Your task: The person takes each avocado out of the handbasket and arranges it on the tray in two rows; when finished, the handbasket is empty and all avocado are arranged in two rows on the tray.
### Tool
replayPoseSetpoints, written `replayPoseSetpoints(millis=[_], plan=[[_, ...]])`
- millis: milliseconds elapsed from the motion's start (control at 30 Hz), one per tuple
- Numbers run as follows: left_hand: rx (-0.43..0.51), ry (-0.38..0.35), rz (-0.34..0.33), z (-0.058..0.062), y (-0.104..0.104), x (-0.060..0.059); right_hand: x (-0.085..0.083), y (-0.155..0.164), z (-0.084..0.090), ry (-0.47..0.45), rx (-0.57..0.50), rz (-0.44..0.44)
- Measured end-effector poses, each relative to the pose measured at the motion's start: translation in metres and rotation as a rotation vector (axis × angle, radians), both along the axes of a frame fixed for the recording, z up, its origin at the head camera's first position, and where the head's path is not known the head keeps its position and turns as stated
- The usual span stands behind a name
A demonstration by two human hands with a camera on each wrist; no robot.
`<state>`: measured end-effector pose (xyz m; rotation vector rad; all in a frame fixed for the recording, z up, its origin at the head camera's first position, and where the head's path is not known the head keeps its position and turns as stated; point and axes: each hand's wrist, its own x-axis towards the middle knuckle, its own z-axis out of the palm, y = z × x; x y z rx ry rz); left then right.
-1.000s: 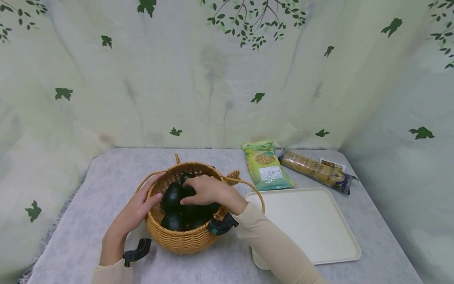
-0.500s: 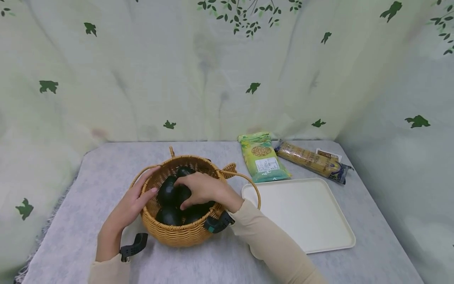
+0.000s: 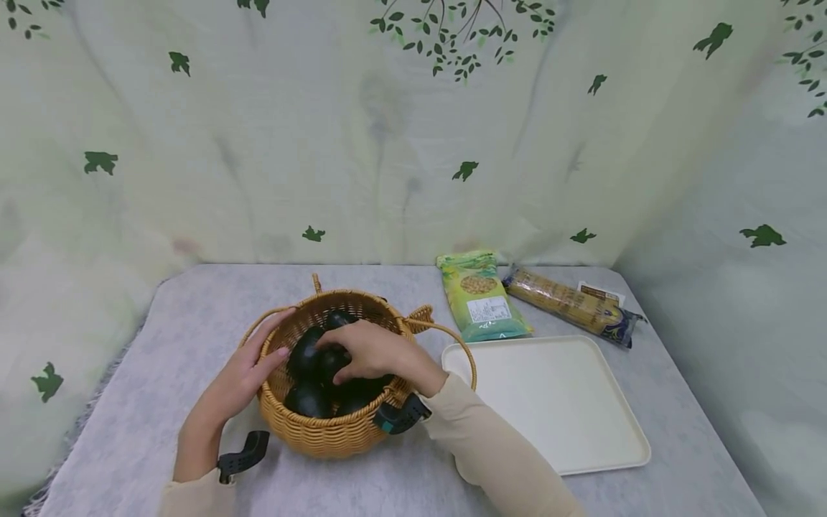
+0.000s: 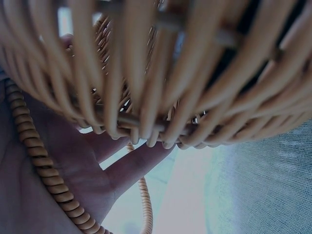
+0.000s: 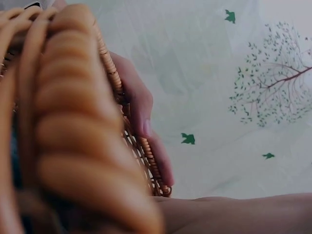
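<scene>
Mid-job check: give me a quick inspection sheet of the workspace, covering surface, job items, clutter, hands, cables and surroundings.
Surface: grey table, covered in cloth.
Job's things: wicker basket holding dark round fruits; cream tray to its right.
Clutter: green packet and yellow packet behind the tray.
Hands: left hand rests on the basket rim; right hand is inside, fingers curled on a fruit.
Cables: nothing seen.
Surroundings: pale curtain printed with leaves.

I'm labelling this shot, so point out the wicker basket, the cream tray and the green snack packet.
wicker basket (image 3: 326,434), head view, on its woven front wall.
cream tray (image 3: 562,402), head view, on its bare flat middle.
green snack packet (image 3: 481,293), head view, on the packet's printed face.
</scene>
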<state>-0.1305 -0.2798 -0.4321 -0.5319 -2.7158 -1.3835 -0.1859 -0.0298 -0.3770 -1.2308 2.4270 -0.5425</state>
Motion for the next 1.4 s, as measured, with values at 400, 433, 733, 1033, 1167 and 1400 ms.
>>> replayPoseSetpoints(millis=[400,433,733,1033,1167,1400], plan=[[0.001,0.009,0.001,0.0008,-0.001,0.0029,0.0016,-0.0047,-0.005,0.115,0.071,0.055],[0.001,0.011,0.001,0.0009,-0.001,0.0028,0.0018,-0.0048,-0.0052,0.131,0.079,0.054],[-0.008,0.015,0.001,0.0022,-0.0012,0.0026,0.0038,-0.004,-0.0035,0.1,0.082,0.042],[-0.002,0.011,-0.002,0.0035,0.001,0.0011,0.0041,0.0,-0.0021,0.078,0.044,0.017],[0.012,0.005,-0.002,0.0023,0.0008,0.001,0.0037,0.0,-0.0013,0.085,0.025,0.02],[0.007,-0.01,0.002,0.0001,-0.0005,0.0015,0.0061,0.0014,0.0002,0.098,0.007,0.02]])
